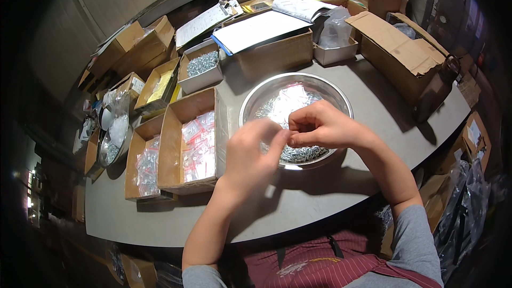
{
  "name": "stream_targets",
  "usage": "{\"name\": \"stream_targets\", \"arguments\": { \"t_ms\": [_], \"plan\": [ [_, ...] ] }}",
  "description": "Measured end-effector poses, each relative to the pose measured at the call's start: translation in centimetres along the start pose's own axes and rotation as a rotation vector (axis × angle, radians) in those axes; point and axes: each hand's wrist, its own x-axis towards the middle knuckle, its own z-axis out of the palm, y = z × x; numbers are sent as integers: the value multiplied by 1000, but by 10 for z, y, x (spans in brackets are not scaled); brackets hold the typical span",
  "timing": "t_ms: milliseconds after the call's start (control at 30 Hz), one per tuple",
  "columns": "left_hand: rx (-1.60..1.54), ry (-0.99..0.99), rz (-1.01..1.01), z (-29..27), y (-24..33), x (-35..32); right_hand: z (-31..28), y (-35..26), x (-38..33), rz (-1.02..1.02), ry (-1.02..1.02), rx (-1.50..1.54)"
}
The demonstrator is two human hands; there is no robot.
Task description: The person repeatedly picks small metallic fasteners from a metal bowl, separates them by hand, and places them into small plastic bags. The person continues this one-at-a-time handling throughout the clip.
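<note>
our left hand [248, 149], blurred, and right hand [325, 127]: both curled, close together; whether they pinch anything, we cannot tell. beneath them: one round, shiny metal bowl [332, 92] holding small silvery metal pieces [303, 154].

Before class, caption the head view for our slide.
Left hand and right hand close together above a bowl of small metal parts, beside a box of plastic bags.

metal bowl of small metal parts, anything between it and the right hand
Nothing visible: the right hand is over the metal bowl, close to the left hand. The nearest cardboard box stands left of the bowl, out of the way.
</note>
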Motion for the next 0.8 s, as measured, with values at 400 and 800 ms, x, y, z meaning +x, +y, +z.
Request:
{"name": "stream_targets", "arguments": {
  "t_ms": [400,800],
  "plan": [
    [-516,-102,-291,6,-9,-6,7,-8,0,31,-16,292],
    [260,217,255,14,-3,0,14,6,6,-109,355,-83]
  ]
}}
